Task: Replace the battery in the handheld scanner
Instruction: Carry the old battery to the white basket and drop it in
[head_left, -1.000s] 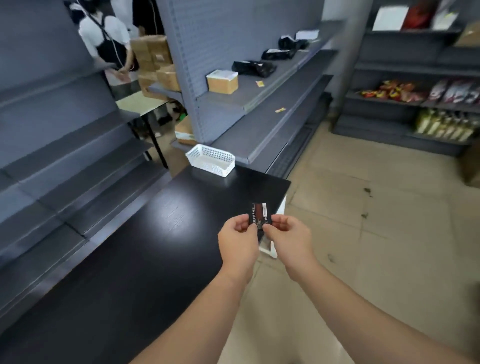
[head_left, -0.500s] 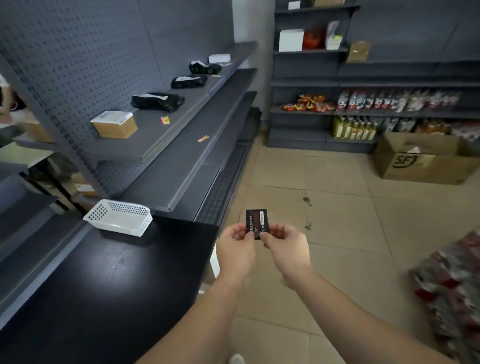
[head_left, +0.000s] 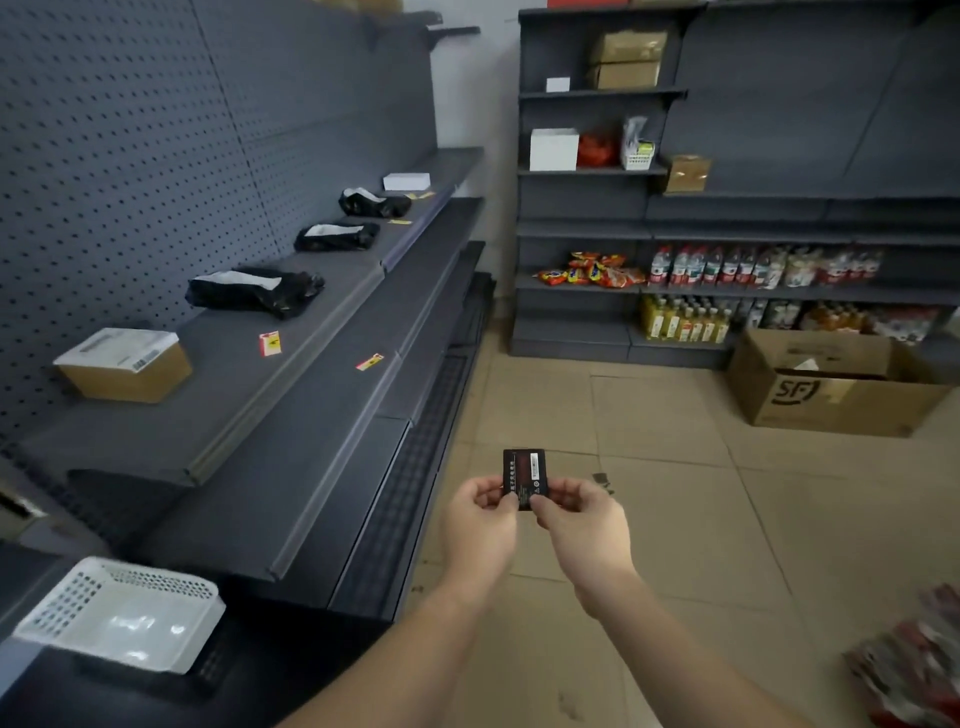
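A small flat black battery (head_left: 523, 474) with a red label is held upright in front of me, over the tiled floor. My left hand (head_left: 480, 525) pinches its lower left edge and my right hand (head_left: 582, 525) pinches its lower right edge, thumbs on the front face. No handheld scanner shows in this view.
Grey shelves (head_left: 291, 395) run along the left with black bags (head_left: 254, 291) and a small carton (head_left: 124, 364). A white plastic basket (head_left: 119, 613) sits on the black table at lower left. A cardboard box (head_left: 831, 395) stands on the floor by the stocked far shelves.
The view has swung right, away from the black table and toward the aisle and far shelves. Both hands keep the same hold on the battery.
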